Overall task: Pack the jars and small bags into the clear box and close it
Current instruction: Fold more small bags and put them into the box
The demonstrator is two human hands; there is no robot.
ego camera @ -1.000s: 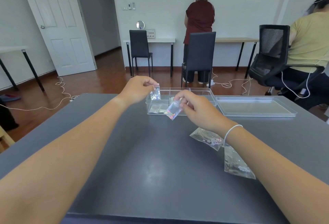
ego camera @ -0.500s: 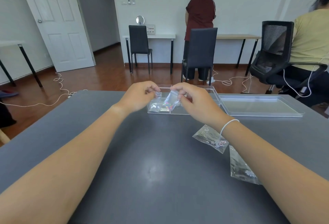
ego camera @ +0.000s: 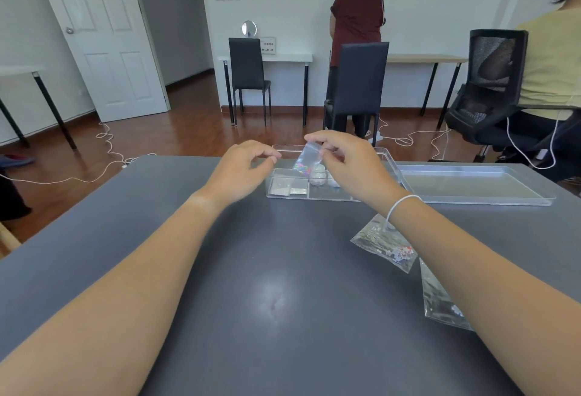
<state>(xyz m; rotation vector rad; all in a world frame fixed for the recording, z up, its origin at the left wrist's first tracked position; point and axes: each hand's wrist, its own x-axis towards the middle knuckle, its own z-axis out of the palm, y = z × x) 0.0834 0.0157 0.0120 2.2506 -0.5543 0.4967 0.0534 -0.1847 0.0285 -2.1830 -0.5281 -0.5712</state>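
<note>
Pinching a small bag (ego camera: 306, 161) above the clear box (ego camera: 390, 156), right hand (ego camera: 349, 164) hides its right half | left hand (ego camera: 242, 169) curled, empty, at box's left edge | lid (ego camera: 471, 183) right of box, bare table nearer.

R forearm hides part of two bags (ego camera: 438, 298); clear box (ego camera: 314, 196) right end behind hands.

My one head camera looks forward and down over the near grey table (ego camera: 188, 269), far wall beyond; no second view.

Lid (ego camera: 474, 186) right of box (ego camera: 284, 194)
</note>
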